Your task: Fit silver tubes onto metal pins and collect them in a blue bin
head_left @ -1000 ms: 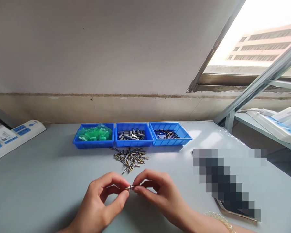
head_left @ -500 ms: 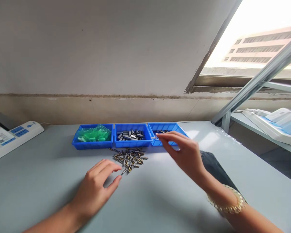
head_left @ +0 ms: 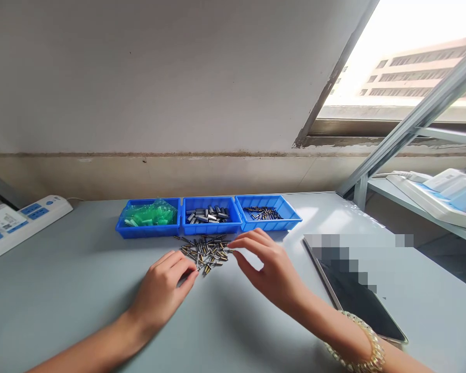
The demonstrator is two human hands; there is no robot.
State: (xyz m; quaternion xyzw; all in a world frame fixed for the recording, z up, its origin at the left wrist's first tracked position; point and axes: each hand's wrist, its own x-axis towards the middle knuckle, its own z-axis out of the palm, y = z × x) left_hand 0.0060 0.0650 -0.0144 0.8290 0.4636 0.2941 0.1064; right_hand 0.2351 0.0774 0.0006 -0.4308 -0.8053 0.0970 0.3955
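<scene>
Across the grey desk [head_left: 81, 290], rivets [head_left: 209, 252] are lying heaped at frame centre. The right hand [head_left: 272, 264], back from the right-hand blue bin [head_left: 275, 225], is reaching their right edge, suggesting another pick; the left hand [head_left: 161, 285], apart from it, is pinching at their lower left. Whether either is gripping one cannot be told. The power strip [head_left: 56, 209], far left, is showing print too small to read.

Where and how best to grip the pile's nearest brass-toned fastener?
Probably pinch the slender fastener across its near end, coming from the near side: it juts out at the front edge of the pile, which crowds its far end.
</scene>
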